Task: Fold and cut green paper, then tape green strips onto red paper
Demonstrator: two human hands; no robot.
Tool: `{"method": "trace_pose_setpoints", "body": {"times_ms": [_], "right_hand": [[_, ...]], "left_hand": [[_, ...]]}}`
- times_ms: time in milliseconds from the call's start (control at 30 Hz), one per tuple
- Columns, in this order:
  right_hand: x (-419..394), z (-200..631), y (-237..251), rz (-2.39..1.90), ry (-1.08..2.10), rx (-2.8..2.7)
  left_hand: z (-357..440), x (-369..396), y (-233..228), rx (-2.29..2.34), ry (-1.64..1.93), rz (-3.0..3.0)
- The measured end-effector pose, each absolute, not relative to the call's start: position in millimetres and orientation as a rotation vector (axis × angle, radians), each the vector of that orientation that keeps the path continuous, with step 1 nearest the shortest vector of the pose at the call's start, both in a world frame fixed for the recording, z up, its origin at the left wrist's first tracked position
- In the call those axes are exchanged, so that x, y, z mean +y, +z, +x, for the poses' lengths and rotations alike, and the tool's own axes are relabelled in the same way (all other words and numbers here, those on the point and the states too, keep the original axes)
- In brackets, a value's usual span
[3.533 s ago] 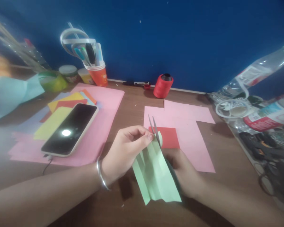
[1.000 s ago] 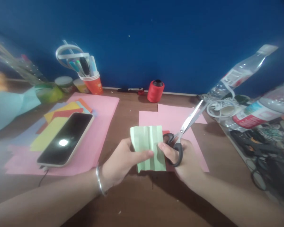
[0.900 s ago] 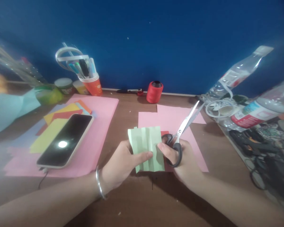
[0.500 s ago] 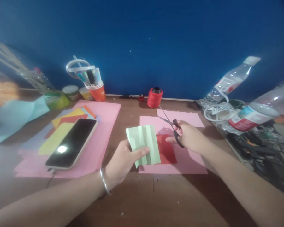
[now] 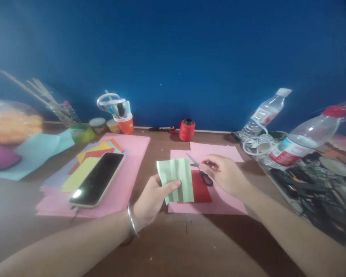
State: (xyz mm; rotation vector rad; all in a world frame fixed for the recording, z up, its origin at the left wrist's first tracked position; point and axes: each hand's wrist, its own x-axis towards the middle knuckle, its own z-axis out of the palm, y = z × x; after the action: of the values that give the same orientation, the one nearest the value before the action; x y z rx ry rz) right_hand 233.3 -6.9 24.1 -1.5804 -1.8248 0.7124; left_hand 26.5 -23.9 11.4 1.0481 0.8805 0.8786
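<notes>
- Green pleated paper [image 5: 175, 185] is standing upright above the table [image 5: 173, 246], pinched between thumb and fingers of the left hand [image 5: 151, 200]
- Right hand [image 5: 226, 175] is resting loosely curled over the pink sheet [image 5: 219, 200], fingers at the scissors [image 5: 201, 173] handles at its 9 o'clock
- Scissors are lying across a red square [image 5: 201, 190]

The light was dim and bluish. A glare spot shone on the phone [image 5: 97, 184] left of the left hand [image 5: 150, 198]. Edges bowed and smeared; forearm shadows fell soft.
</notes>
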Motion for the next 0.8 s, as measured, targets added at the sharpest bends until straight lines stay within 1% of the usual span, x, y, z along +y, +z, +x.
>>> {"method": "trace_pose_setpoints", "body": {"times_ms": [67, 133, 267, 400, 567, 667, 800], "right_hand": [[-20.4, 215.2, 25.6, -1.289, 1.151, -1.616], [-31.6, 201.1, 23.7, -1.14, 1.313, -1.507], [-40.7, 194.7, 21.3, -1.2, 1.151, -1.493], [-34.5, 204.7, 24.0, -1.271, 1.062, -1.671], [-27.3, 207.7, 21.2, -1.376, 0.979, -1.973], [-27.2, 206.7, 18.6, -1.317, 0.856, -1.949], [-26.6, 209.3, 14.6, -1.126, 0.591, -1.983]], "left_hand": [[27.4, -24.6, 10.8, 0.893, 0.878, 1.07], [27.8, -25.1, 9.1, 0.93, 0.86, 1.1], [24.3, -22.5, 8.1, 0.858, 0.805, 1.202], [17.9, -11.1, 16.2, 0.704, 0.941, 1.201], [17.4, -2.5, 19.2, 0.981, 0.704, 1.591], [18.8, -3.5, 12.9, 1.075, 0.739, 1.703], [18.8, -2.7, 10.7, 1.054, 0.78, 1.566]]}}
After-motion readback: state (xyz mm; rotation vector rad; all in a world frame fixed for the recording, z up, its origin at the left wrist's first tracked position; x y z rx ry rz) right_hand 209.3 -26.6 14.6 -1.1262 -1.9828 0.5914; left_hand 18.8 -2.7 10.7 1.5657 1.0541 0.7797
